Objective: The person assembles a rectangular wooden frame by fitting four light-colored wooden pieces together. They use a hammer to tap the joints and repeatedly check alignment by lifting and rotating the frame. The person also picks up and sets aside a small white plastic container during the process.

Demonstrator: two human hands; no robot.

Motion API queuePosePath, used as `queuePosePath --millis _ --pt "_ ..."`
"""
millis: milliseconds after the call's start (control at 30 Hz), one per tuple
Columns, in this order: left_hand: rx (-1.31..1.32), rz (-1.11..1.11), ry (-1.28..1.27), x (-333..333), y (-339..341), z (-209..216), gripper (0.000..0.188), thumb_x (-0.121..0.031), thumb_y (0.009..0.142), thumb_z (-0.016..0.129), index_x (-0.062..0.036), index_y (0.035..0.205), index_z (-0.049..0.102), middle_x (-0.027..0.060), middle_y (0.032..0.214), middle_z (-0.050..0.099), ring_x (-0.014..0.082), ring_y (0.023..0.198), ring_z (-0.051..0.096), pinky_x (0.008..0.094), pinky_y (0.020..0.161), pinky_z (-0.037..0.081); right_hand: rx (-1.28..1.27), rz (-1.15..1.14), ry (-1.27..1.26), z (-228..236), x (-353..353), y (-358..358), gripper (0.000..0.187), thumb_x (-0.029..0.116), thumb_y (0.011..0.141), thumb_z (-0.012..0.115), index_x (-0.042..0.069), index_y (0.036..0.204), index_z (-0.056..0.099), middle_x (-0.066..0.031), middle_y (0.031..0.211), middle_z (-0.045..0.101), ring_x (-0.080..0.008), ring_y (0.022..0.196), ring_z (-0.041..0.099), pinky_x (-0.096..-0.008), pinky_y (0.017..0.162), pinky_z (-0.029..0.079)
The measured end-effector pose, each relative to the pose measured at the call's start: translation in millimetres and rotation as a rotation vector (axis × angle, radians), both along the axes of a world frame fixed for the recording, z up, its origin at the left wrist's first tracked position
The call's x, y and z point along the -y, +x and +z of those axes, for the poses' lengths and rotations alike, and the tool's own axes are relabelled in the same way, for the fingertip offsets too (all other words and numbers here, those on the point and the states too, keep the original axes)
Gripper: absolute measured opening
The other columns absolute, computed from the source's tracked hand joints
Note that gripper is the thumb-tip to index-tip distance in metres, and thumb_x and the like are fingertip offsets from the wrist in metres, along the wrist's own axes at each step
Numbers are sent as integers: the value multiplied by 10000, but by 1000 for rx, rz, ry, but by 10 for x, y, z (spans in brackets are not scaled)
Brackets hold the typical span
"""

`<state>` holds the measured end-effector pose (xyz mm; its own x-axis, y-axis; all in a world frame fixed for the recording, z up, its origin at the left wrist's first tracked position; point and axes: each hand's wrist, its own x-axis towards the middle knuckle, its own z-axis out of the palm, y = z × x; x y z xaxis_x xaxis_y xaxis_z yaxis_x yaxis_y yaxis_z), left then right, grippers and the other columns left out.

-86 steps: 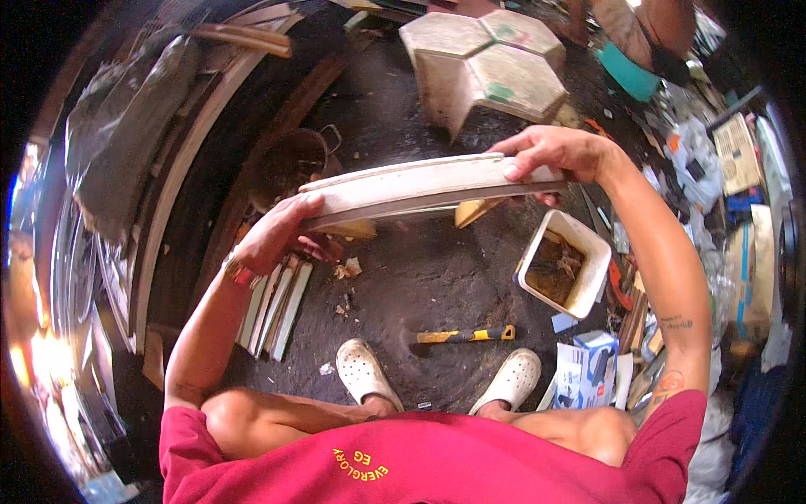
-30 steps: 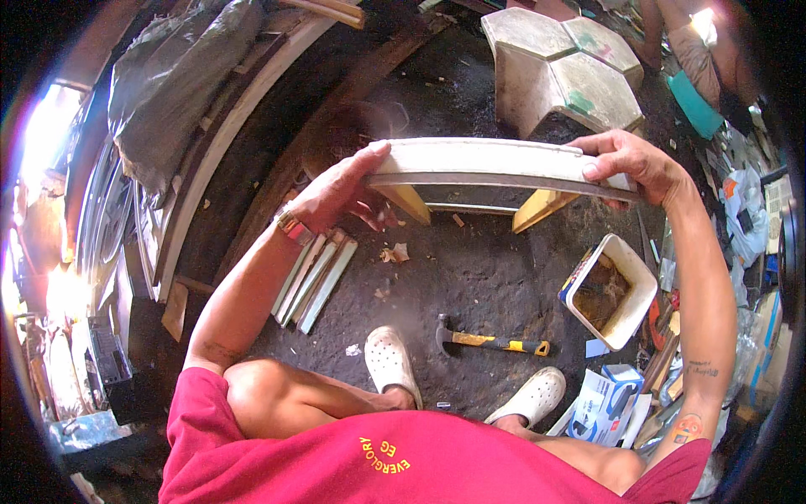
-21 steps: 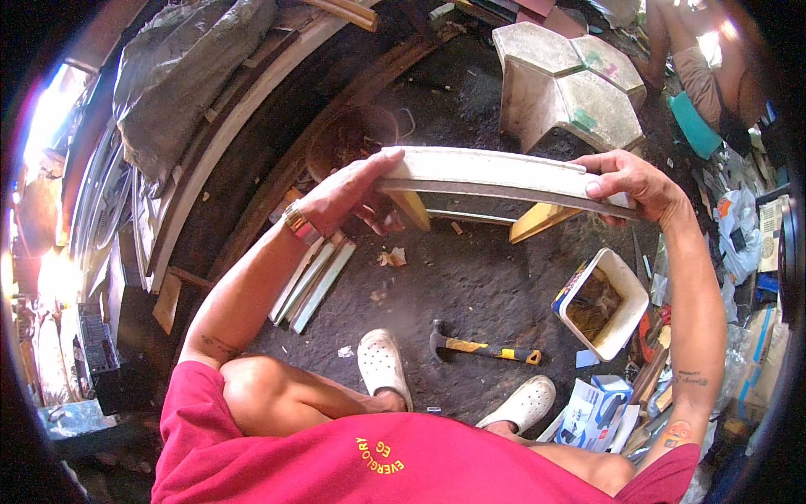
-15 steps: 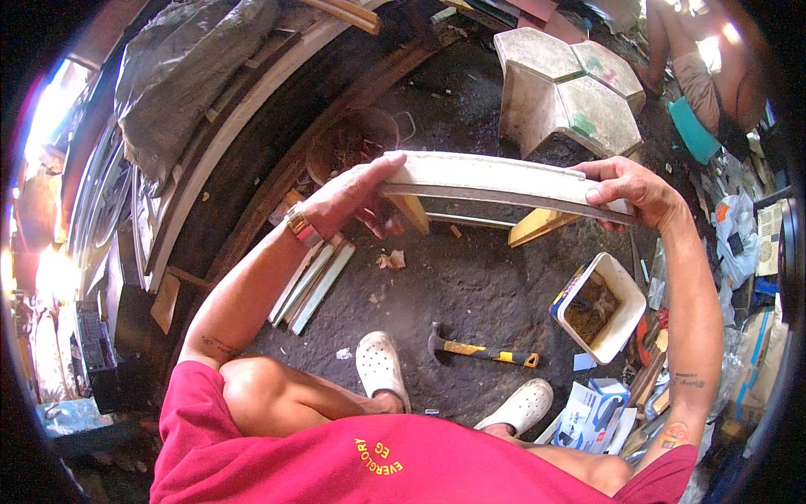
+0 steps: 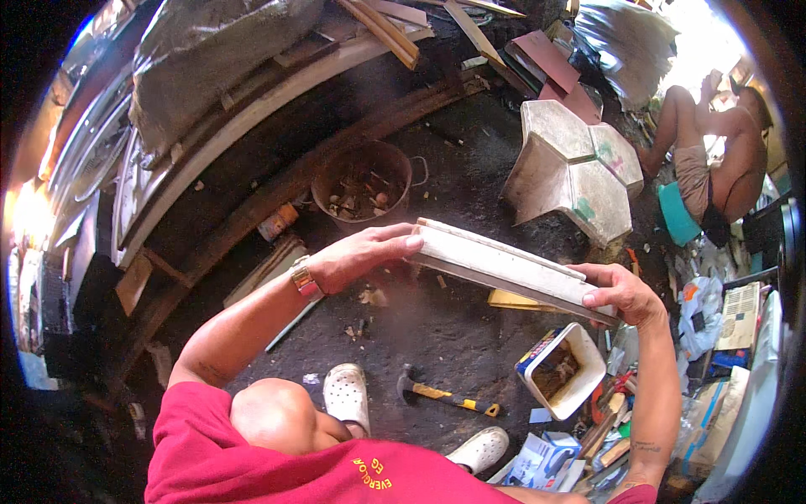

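My left hand [image 5: 367, 256] and my right hand [image 5: 623, 294] hold a white wooden frame [image 5: 508, 267] up in front of me, one at each end. Its long white side slopes down to the right. Under it shows a piece of yellowish wood [image 5: 522, 300]; the rest of the frame is hidden behind the white side. The right thumb presses on the white face while the other fingers curl behind. At the left end, thumb and fingers grip the corner. On the ground below lies a hammer [image 5: 449, 395] with a yellow and black handle.
An open white tub [image 5: 592, 395] stands right of the hammer, by scraps and a small box [image 5: 544, 460]. Beyond the frame are a metal pot [image 5: 319, 189] with debris and a hexagon-topped concrete block [image 5: 579, 155]. Another person [image 5: 701, 155] sits at the far right. Long boards [image 5: 252, 105] lie left.
The frame has come lower in view and tilted, its right end now below its left. Its far bar has gone out of sight. My view has shifted, showing more of the far ground.
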<state>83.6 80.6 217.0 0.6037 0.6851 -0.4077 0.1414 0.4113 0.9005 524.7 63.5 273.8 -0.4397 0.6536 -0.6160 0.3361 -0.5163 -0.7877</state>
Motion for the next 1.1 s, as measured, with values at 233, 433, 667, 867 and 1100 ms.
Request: queuePosePath --millis 233,433,667,867,1100 --pt "-88 144 130 -289 137 -105 537 -564 963 664 -101 1236 673 -38 894 614 51 665 530 261 538 466 355 73 342 220 -140 195 784 292 835 799 119 1538 500 -49 1263 617 -179 1130 597 -329 1037 468" --pt "-226 441 79 -283 251 -98 509 -605 917 649 -148 1139 686 -68 852 503 77 715 466 255 614 382 563 -409 855 100 421 815 433 247 1008 657 70 1403 631 -31 1173 689 -103 985 629 -258 893 493" --pt "-278 411 -111 -339 199 68 600 -614 892 669 -147 1268 638 -3 941 567 129 812 550 312 660 482 685 -540 662 -589 1436 1192 378 252 1004 672 28 1309 680 -36 1137 715 -97 961 639 -261 808 514" --pt "-245 273 252 -369 321 226 640 -493 947 598 -86 1439 552 56 1324 634 195 1096 619 356 816 533 776 -492 744 -1052 1551 1189 330 204 969 692 27 1247 714 -121 1197 733 -213 1086 686 -347 964 519" --pt "-469 96 848 -408 384 418 608 -330 976 662 -44 1490 509 129 1472 535 236 1325 517 392 1122 384 775 -382 490 -1530 1873 1320 257 191 913 712 27 1108 739 -138 1010 751 -229 943 721 -355 862 551"
